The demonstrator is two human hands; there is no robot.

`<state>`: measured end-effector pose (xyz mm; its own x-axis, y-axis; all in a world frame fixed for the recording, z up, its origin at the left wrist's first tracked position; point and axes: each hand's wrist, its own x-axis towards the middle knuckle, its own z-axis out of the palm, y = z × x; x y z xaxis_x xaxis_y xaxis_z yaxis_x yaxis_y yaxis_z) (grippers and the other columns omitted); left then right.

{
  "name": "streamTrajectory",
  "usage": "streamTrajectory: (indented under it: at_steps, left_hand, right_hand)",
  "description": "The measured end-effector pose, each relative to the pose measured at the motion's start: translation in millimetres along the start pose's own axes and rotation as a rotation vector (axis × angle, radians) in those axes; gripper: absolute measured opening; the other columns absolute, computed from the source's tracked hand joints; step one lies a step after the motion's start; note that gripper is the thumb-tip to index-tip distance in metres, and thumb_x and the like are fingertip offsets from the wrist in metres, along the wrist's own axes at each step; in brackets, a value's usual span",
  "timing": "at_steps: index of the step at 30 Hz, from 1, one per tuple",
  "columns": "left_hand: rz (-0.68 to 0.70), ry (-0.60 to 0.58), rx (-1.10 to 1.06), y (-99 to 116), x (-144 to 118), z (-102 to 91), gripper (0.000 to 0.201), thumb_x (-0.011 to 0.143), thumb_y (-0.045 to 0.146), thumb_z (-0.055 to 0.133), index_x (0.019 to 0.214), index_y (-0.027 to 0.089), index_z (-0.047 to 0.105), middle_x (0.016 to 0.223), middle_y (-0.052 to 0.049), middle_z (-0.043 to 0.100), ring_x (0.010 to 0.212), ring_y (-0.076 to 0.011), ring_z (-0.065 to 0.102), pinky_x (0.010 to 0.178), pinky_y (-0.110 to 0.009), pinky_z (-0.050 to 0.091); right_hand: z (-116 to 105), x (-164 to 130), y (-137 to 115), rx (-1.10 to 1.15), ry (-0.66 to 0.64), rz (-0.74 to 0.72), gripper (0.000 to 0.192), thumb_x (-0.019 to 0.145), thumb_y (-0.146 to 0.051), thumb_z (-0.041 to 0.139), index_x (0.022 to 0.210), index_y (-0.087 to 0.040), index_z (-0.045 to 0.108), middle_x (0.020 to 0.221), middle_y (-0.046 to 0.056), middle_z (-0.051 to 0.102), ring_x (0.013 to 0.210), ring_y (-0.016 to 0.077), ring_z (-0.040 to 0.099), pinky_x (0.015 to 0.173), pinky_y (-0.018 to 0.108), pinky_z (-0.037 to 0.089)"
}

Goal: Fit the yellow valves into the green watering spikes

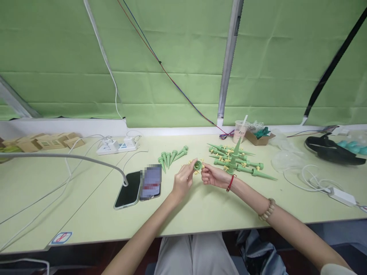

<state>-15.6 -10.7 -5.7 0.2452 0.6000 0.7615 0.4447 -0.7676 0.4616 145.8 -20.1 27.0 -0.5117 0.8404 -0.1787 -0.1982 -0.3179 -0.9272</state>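
Observation:
Both hands meet above the pale green table (200,210). My left hand (183,180) and my right hand (213,175) pinch a small green plastic spike (197,165) with a round open end facing me and a small yellow piece at its side. Just behind my right hand lies a pile of long green spikes with yellow fittings (235,160), one standing upright. A smaller group of short green spikes (172,156) lies behind my left hand.
Two phones (139,187) lie left of my hands. A white power strip (117,146) and cables sit further left, cardboard boxes (43,142) at far left. A plastic cup (240,131), a small box (259,136), black headgear (329,149) and a white charger (341,195) sit right.

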Motion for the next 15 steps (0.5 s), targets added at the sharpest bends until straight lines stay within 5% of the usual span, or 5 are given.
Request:
streamTrajectory:
  at_steps: [6, 12, 15]
  left_hand:
    - [-0.152, -0.075, -0.046, 2.4, -3.1, -5.7, 0.055, 0.082, 0.014, 0.049, 0.135, 0.022, 0.035, 0.087, -0.002, 0.066, 0.069, -0.01, 0.059, 0.058, -0.02, 0.052]
    - [0.323, -0.054, 0.206, -14.3, -11.4, -16.7, 0.045, 0.087, 0.008, 0.038, 0.13, 0.022, 0.043, 0.105, -0.008, 0.064, 0.095, -0.0157, 0.06, 0.082, -0.032, 0.051]
    - [0.554, -0.1, 0.31, -18.4, -11.6, -27.1, 0.043, 0.086, 0.009, 0.041, 0.126, 0.022, 0.047, 0.108, -0.007, 0.064, 0.106, -0.0178, 0.057, 0.088, -0.034, 0.05]
  right_hand:
    - [8.3, 5.1, 9.8, -0.135, 0.091, -0.14, 0.044, 0.074, -0.062, 0.052, 0.068, -0.019, 0.042, 0.049, -0.007, 0.043, 0.046, 0.0087, 0.047, 0.053, 0.025, 0.046]
    - [18.9, 5.3, 14.8, 0.331, 0.052, 0.188, 0.041, 0.092, -0.04, 0.033, 0.057, -0.019, 0.029, 0.041, -0.01, 0.027, 0.035, 0.0035, 0.032, 0.041, 0.013, 0.035]
    - [17.1, 4.2, 20.0, 0.365, 0.054, 0.3, 0.043, 0.093, -0.04, 0.029, 0.055, -0.019, 0.026, 0.039, -0.01, 0.022, 0.032, 0.0032, 0.025, 0.033, 0.01, 0.027]
